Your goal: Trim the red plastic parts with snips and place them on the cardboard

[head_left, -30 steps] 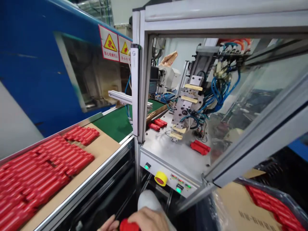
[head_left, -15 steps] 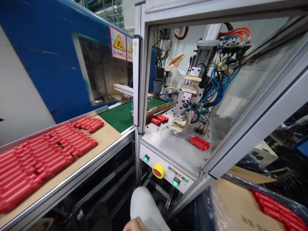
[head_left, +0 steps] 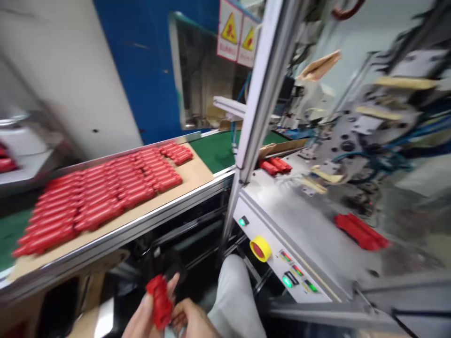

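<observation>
Low in the head view, my left hand (head_left: 143, 319) and my right hand (head_left: 192, 321) both close on a red plastic part (head_left: 160, 300), held upright between them above my knee in light trousers (head_left: 234, 291). Both hands are cut off by the bottom edge and blurred. Many matching red parts (head_left: 102, 195) lie in rows on a cardboard sheet (head_left: 192, 173) on the conveyor to the left.
A machine cell stands at right with an aluminium post (head_left: 253, 112), a steel deck (head_left: 303, 220), a yellow-ringed stop button (head_left: 260, 249) and lit green buttons. Red parts lie on the deck (head_left: 361, 232) and near the belt end (head_left: 275, 165). A blue machine with warning signs (head_left: 230, 30) stands behind.
The view has swung left and closer to the machine cell. My hands, almost out of view half a second ago, have come up into view holding the red part.
</observation>
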The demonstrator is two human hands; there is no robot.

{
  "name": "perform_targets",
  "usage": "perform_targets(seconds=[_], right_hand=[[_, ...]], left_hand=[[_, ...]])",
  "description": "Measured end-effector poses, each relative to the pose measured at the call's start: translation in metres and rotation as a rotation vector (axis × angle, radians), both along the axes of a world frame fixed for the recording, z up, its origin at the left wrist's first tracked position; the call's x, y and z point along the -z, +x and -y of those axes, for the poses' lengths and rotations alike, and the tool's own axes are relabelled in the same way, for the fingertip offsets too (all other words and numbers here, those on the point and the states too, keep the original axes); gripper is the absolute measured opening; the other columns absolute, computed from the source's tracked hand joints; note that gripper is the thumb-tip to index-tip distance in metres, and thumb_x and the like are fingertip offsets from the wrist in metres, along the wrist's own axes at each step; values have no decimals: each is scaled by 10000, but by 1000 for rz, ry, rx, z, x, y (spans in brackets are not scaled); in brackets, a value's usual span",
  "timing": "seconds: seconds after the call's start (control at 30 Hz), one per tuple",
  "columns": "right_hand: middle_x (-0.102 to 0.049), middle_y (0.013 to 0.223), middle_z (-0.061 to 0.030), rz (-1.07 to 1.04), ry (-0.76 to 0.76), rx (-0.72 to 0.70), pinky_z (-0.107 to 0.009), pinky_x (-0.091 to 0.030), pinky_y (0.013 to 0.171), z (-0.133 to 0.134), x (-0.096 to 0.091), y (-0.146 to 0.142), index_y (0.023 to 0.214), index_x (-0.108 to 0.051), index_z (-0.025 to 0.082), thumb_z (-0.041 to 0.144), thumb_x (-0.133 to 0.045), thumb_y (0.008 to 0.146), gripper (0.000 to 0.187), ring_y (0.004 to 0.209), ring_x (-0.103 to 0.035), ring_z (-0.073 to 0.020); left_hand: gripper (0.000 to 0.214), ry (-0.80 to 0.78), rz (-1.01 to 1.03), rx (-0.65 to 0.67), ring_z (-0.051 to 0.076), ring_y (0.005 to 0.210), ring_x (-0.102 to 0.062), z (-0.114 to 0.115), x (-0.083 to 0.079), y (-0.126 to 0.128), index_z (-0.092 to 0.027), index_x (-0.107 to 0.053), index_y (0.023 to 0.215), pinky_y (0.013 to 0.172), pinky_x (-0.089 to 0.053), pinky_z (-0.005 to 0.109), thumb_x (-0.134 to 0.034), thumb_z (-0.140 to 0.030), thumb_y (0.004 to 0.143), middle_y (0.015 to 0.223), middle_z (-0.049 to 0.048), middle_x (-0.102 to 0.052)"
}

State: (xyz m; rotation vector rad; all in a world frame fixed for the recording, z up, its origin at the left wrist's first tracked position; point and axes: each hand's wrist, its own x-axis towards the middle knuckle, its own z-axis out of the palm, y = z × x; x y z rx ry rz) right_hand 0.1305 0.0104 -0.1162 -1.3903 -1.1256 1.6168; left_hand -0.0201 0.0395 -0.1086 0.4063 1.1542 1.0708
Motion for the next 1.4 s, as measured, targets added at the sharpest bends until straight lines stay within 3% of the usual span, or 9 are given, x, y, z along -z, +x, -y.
perform_targets(seconds=[0.07,0.2,0.33,0.47,0.63,0.77,0.93,1.2,1.4], right_hand=[[-617,765,36,-103,-94,-114,-285,-467,677,5,5,2,916,-695,241,434,-964,498,533,708,-592,-169],[-585,770,9,-274,-215,-237,-263,-390,598,10,3,20,988,-644,231,622,-651,785,441,607,-513,-136],[-597,845,7,-111,20,-67,-275,-434,688,3,-25,46,1072,-613,249,568,-663,898,367,710,-543,-151],[-577,768,29,407,486,6,-291,-449,643,-12,-75,65,1134,-658,263,416,-640,990,211,663,-556,-171],[-648,831,12,670,933,-199,-272,-514,676,-39,-120,76,1120,-656,269,197,-669,972,165,718,-656,-157],[-645,826,14,703,961,-213,-262,-527,667,-44,-124,72,1110,-643,263,193,-680,980,153,719,-667,-149],[-589,773,46,664,877,-128,-245,-504,577,-28,-111,59,1188,-634,268,246,-670,998,195,612,-591,-130],[-619,830,17,693,907,-71,-248,-520,588,-22,-115,49,1248,-642,258,220,-658,1013,239,674,-642,-143],[-657,855,-9,738,935,-80,-264,-521,579,-20,-119,54,1257,-660,243,202,-659,1012,248,701,-668,-157]], left_hand=[[626,115,28,-78,405,1522,-580,-8,-21,-3,-322,-828,1237,1347,-366,558,-895,-702,744,1405,103,-806],[600,214,100,-113,436,1270,-758,-15,-62,-6,-255,-766,1278,1083,-627,599,-928,-578,799,1416,183,-782],[521,336,220,-50,419,1269,-766,-8,-80,0,-283,-762,1296,1139,-584,627,-900,-531,860,1420,156,-774],[529,355,267,-17,419,1246,-775,1,-85,3,-337,-759,1329,1158,-561,634,-905,-522,855,1273,101,-807],[484,277,304,89,330,968,-798,4,-92,-3,-247,-761,1352,812,-691,483,-789,-521,954,1201,135,-738],[487,325,347,-1,368,1161,-771,6,-84,-9,-293,-744,1350,967,-674,537,-858,-480,915,1209,104,-730],[387,553,123,-226,423,1391,-689,15,-72,-13,-292,-681,1109,1092,-639,562,-949,-260,830,1239,53,-721],[279,910,-213,-196,279,1307,-764,23,-84,-6,-226,-612,948,1136,-630,400,-777,-8,894,1102,21,-727],[374,1101,-289,-163,273,1348,-733,20,-77,0,-234,-628,978,1133,-648,420,-762,75,814,1160,28,-736]])
